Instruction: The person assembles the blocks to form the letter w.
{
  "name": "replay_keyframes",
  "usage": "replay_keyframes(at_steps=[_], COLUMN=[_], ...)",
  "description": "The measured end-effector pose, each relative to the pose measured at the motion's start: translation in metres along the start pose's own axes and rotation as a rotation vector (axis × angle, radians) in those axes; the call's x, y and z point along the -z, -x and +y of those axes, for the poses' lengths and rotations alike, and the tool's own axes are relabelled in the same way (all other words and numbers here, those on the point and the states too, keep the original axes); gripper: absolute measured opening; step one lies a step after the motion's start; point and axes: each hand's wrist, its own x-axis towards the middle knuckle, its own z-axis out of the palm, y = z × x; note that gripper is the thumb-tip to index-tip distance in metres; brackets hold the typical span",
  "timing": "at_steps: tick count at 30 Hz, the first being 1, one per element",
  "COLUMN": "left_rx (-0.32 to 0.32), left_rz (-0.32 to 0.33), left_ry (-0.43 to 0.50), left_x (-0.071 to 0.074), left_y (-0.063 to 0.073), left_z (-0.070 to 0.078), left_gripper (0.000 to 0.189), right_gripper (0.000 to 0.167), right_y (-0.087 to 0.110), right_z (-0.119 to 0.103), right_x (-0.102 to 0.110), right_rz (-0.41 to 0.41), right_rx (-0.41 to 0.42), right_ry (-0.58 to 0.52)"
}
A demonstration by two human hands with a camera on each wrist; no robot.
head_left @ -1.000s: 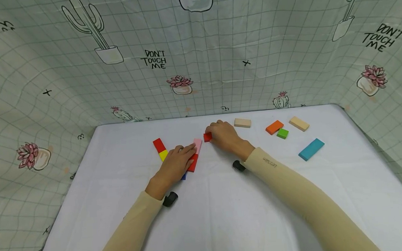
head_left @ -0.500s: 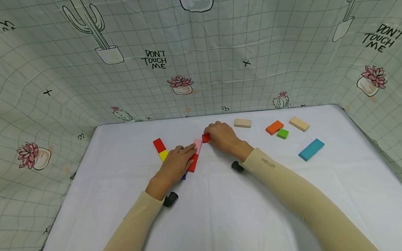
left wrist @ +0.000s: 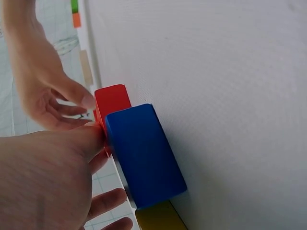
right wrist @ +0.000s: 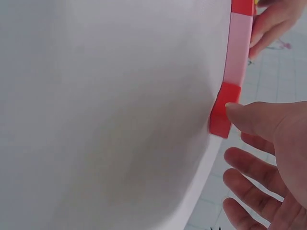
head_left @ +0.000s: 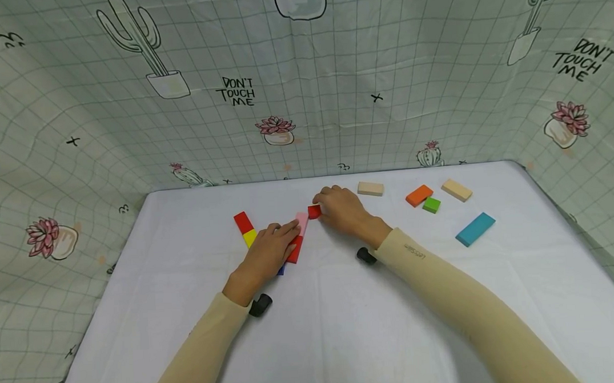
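A red block (head_left: 243,223), a yellow block (head_left: 249,237) and a blue block (left wrist: 144,155) form one slanting row, partly covered by my left hand (head_left: 268,247). Beside the blue block, a second red block (head_left: 296,250) and a pink block (head_left: 302,223) slant the other way. My left fingers and thumb rest on these two. My right hand (head_left: 344,210) pinches a third red block (right wrist: 224,111), its thumb on one face. That block meets the far end of the pink one. The right index fingertip is mostly hidden in the right wrist view.
Off to the right lie two beige blocks (head_left: 371,188), an orange block (head_left: 419,196), a green block (head_left: 431,204) and a long teal block (head_left: 475,228). The white tabletop (head_left: 323,322) ends at a patterned cloth (head_left: 330,133) behind.
My right hand has brought the third red block slightly left, up against the pink block's end. The left hand stays in place.
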Motion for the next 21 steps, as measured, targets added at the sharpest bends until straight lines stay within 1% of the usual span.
replay_keyframes(at_steps=[5, 13, 17, 21], left_rx=[0.003, -0.007, -0.016, -0.026], left_rz=[0.000, -0.002, 0.013, 0.029], left_ry=[0.005, 0.015, 0.008, 0.005], left_x=[0.000, -0.001, -0.002, -0.002], left_y=[0.000, 0.000, 0.001, 0.002], left_z=[0.001, 0.000, 0.000, 0.000], left_gripper=[0.057, 0.056, 0.057, 0.056], right_gripper=[0.035, 0.038, 0.041, 0.045], right_y=[0.009, 0.028, 0.037, 0.048], right_z=[0.008, 0.028, 0.038, 0.046], right_x=[0.009, 0.019, 0.024, 0.030], right_rz=[-0.013, 0.020, 0.031, 0.025], right_rx=[-0.024, -0.040, -0.071, -0.114], right_ry=[0.000, 0.009, 0.023, 0.045])
